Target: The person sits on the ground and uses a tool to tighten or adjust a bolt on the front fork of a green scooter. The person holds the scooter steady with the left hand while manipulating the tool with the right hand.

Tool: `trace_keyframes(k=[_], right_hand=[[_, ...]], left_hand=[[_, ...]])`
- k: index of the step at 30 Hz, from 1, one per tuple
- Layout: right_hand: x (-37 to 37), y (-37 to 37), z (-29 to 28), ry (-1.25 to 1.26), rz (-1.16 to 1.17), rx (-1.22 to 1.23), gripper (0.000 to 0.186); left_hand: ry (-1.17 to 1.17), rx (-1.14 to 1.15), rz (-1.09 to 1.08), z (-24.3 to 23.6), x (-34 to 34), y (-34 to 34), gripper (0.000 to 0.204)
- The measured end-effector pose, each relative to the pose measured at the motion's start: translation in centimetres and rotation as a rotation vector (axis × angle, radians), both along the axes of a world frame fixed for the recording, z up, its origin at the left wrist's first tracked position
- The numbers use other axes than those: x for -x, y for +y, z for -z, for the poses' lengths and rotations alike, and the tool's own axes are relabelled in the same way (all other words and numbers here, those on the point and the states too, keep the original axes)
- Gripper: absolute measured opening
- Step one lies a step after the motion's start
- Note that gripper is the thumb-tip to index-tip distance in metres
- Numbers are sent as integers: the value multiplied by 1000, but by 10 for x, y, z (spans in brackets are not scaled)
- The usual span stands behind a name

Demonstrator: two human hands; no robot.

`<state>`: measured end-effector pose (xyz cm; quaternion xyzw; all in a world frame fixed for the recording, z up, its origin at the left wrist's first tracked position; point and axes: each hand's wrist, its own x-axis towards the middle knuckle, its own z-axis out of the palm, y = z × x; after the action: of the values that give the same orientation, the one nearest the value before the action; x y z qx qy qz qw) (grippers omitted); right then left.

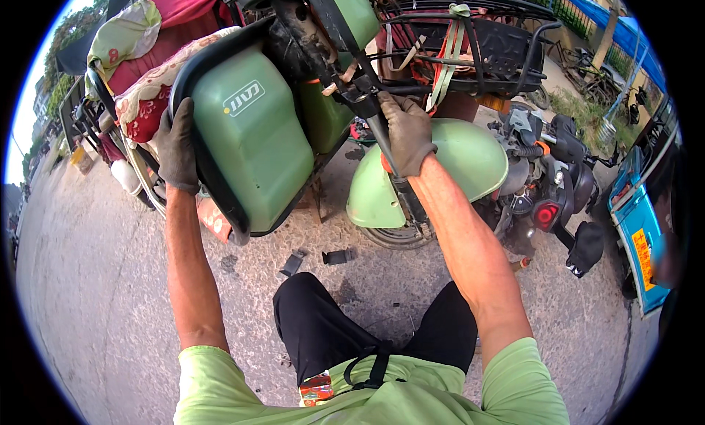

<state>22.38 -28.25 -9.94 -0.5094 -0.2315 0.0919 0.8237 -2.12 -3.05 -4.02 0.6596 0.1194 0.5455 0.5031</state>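
Green panel point(253, 150) — against left fingers point(182, 118)

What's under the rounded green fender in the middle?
Under the green fender, the lower part of a wheel shows above the pavement. The wheel's upper part is covered by the fender, so it can't be seen.

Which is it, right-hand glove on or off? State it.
On: the brown glove covers the right hand to the wrist, where the bare forearm begins.
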Motion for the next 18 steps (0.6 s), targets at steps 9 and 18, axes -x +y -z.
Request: trace_keyframes(k=[9,18], right_hand=[[-1,3,4,-30,13,-42,22],[-13,10,15,13,-6,-42,19]], left_hand=[[38,-20,-67,-2,1,-2,51],[8,6,29,0,1,4,52]])
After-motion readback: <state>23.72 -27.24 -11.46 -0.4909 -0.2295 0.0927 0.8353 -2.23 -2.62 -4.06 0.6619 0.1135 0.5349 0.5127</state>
